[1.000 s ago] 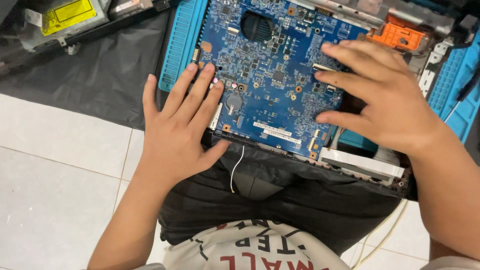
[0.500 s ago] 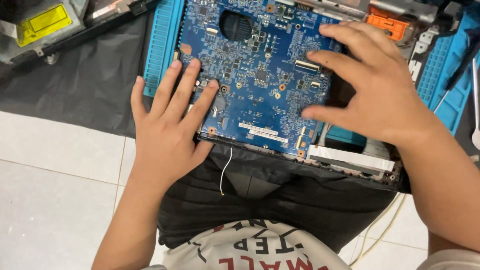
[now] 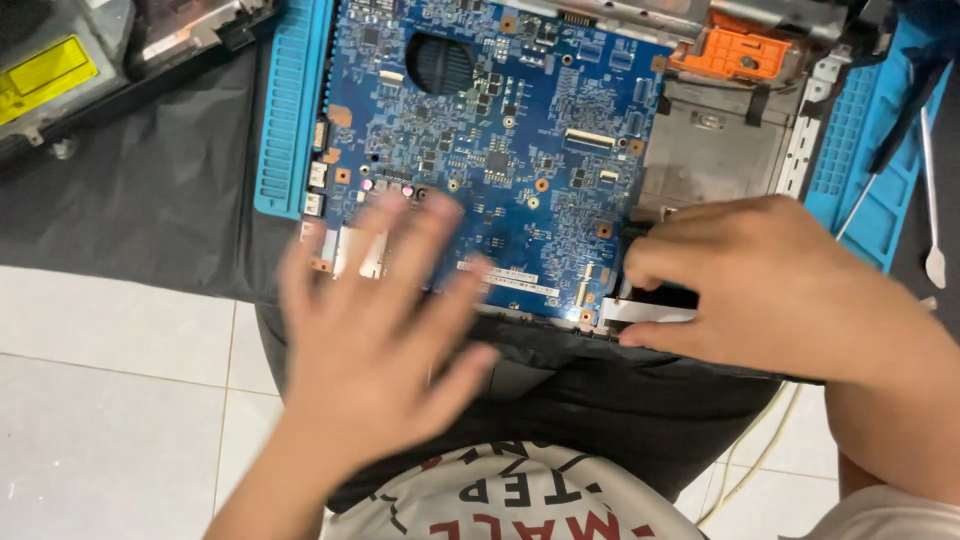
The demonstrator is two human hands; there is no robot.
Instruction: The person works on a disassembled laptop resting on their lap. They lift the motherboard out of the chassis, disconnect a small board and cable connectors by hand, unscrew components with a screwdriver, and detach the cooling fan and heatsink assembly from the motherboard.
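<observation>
Fingers of the right hand (image 3: pixel 770 285) pinch the near right corner of the blue rectangular circuit board (image 3: pixel 500 150) lying in its grey laptop shell (image 3: pixel 700 150), the blurred left hand (image 3: pixel 375 330) spread open above its near edge, holding nothing; best lifted level, I'd say.

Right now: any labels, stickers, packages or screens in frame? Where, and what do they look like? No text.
Yellow label: top left corner, on a grey metal drive-like box; rectangular, tilted, dark print.
White strip label: near edge of the blue circuit board, just beyond the blurred left hand; long, narrow, dark marks.
Printed shirt: bottom centre; white with red and black lettering.
No packages or screens. The right hand hides the board's right corner.
</observation>
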